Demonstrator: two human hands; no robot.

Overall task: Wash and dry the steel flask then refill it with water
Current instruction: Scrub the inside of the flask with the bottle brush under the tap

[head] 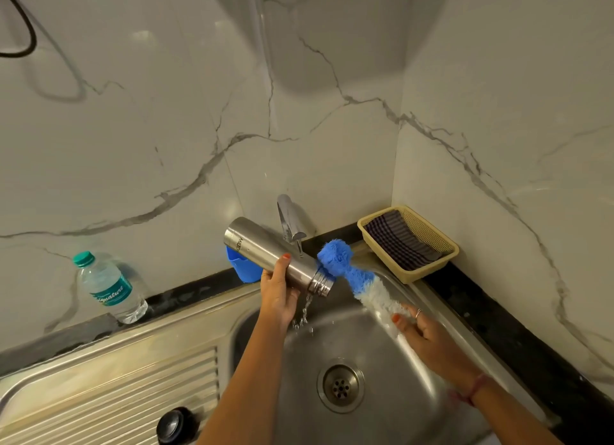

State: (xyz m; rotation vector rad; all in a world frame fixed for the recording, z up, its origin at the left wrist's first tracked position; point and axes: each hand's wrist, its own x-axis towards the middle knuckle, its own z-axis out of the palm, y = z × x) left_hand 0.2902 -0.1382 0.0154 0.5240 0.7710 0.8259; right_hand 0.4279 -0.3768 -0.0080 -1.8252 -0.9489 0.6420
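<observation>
My left hand (278,291) grips the steel flask (265,250) around its middle, tilted with the open threaded mouth down to the right. Water pours from the mouth into the sink basin (382,411). My right hand (422,331) holds a bottle brush (352,271) by its white bristled shaft. Its blue fluffy head sits just beside the flask's mouth, outside it. The flask's black cap (174,424) lies on the ribbed drainboard (109,398) at the lower left. A plastic water bottle (109,288) with a green cap stands on the counter at the left.
The chrome tap (289,222) stands behind the flask against the marble wall. A blue holder (244,268) hangs at the sink's back edge. A tan basket (445,250) holding a dark checked cloth (398,238) sits in the right corner. The drain (340,384) lies mid-basin.
</observation>
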